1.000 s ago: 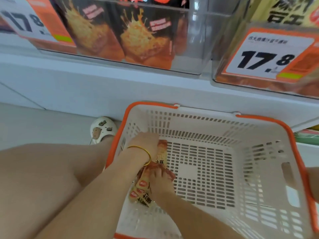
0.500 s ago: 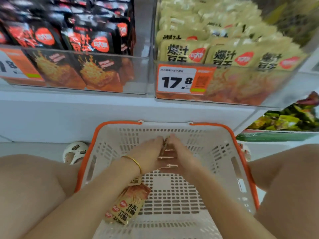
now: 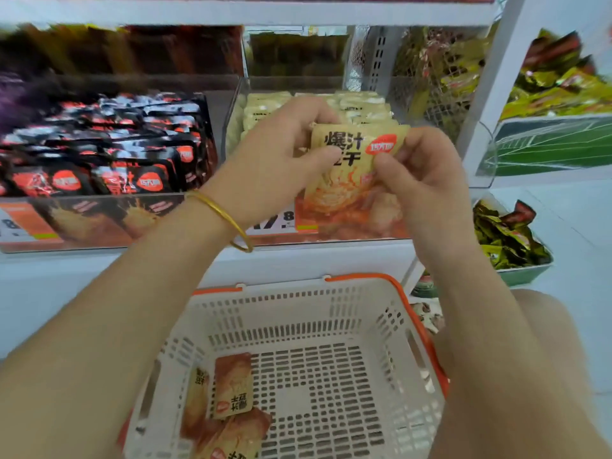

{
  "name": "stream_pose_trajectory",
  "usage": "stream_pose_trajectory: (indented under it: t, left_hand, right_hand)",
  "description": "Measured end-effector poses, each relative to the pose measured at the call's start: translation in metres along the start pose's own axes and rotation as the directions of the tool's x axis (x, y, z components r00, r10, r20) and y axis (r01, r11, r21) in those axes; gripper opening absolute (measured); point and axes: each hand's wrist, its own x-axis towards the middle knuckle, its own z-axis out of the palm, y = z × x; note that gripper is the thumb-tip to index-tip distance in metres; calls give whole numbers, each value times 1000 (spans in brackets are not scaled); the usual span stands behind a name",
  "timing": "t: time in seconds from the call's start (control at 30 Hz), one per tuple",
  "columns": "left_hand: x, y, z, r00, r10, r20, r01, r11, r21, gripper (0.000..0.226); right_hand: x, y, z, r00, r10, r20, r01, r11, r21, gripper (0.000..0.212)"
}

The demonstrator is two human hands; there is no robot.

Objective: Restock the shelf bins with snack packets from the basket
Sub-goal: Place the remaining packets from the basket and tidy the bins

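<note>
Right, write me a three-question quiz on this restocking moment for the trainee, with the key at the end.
1. Multiple choice: which bin is directly behind the held packet?
A. the black-packet bin
B. the beige-packet bin
C. the green tray

2. True or false: the left hand and the right hand both grip the held packet.

3. Fill in the blank: the loose packets at the bottom of the view lie in the white ____ with the orange rim.

Key:
1. B
2. True
3. basket
</note>
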Motion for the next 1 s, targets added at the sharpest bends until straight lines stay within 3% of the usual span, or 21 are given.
stream_pose_trajectory:
  t: [0.17, 0.47, 0.67, 0.87, 1.0]
  left_hand:
    - [23, 6, 2, 987, 111, -113, -105, 993, 61, 20]
    - [32, -2, 11, 961, 183, -207, -154, 977, 147, 14]
    - [34, -6, 14, 943, 274, -190, -227, 945, 235, 16]
    - [31, -19, 20, 968, 185, -171, -150, 968, 202, 19]
    - [33, -22, 19, 965, 152, -216, -98, 965, 243, 22]
  right_hand:
    - [29, -7, 1, 989, -132, -63, 126, 988, -94, 19]
    - [42, -1, -2, 990, -135, -30, 130, 981, -147, 18]
    - [36, 11, -3, 984, -162, -76, 156, 985, -80, 16]
    - [29, 22, -4, 991, -125, -37, 120, 985, -128, 17]
    - [29, 17, -3, 955, -297, 9, 279, 886, -371, 27]
